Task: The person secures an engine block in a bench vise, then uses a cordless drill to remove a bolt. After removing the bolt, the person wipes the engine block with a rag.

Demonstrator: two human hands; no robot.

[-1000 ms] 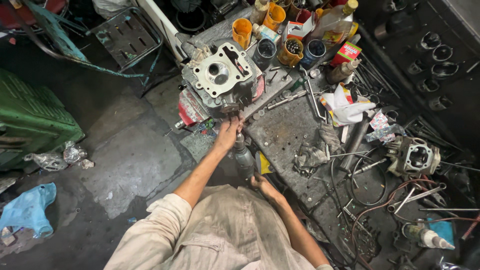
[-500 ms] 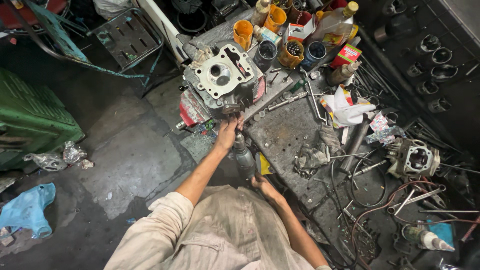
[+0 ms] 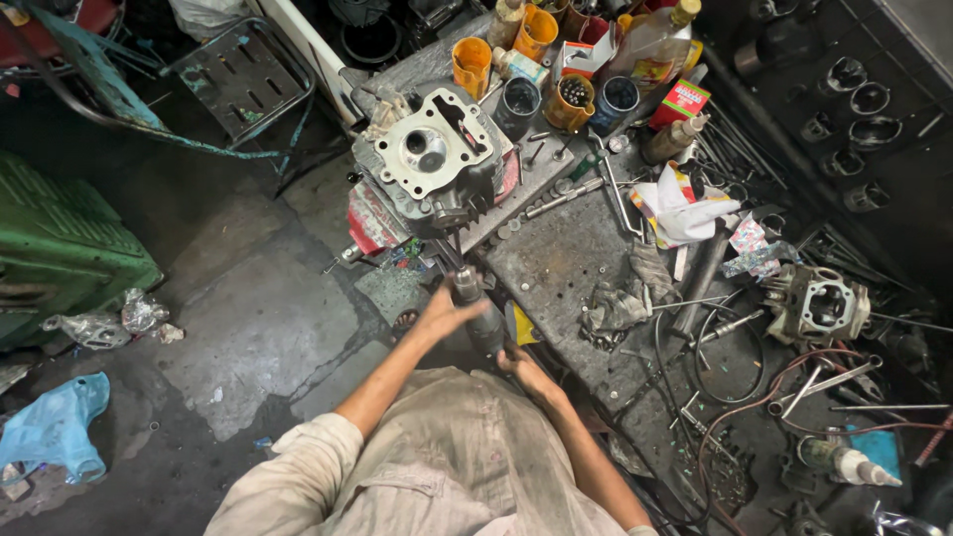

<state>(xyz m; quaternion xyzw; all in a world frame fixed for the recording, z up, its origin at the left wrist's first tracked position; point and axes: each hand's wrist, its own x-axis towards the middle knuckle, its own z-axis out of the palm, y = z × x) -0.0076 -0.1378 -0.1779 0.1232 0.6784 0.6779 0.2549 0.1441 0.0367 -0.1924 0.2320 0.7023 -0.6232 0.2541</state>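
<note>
The left hand (image 3: 444, 310) has its grip wrapped around the upper part of one dark cylindrical power tool (image 3: 478, 310), which stands at the near edge of the tabletop (image 3: 566, 253) and points up toward the underside of one grey engine cylinder head (image 3: 429, 159). The right hand (image 3: 524, 367) sits at the lower end of the same tool; its fingers seem to close on it, though how firmly cannot be told from above. The cylinder head rests at the tabletop's left corner, face up, with one round bore showing in its pale top face, above a red object partly hidden beneath it. Behind it stand three orange cups (image 3: 471, 65) and two dark cups (image 3: 517, 103), plus one clear bottle (image 3: 655, 45) and one red box (image 3: 681, 102). One crumpled white rag (image 3: 680, 205) lies right of centre, with loose wrenches and rods around it. A second, smaller engine part (image 3: 812, 305) sits well apart at the right, beside coiled wire. On the floor to the left are one green crate (image 3: 60, 248), one blue bag (image 3: 50, 427) and one metal footrest (image 3: 243, 74).
</note>
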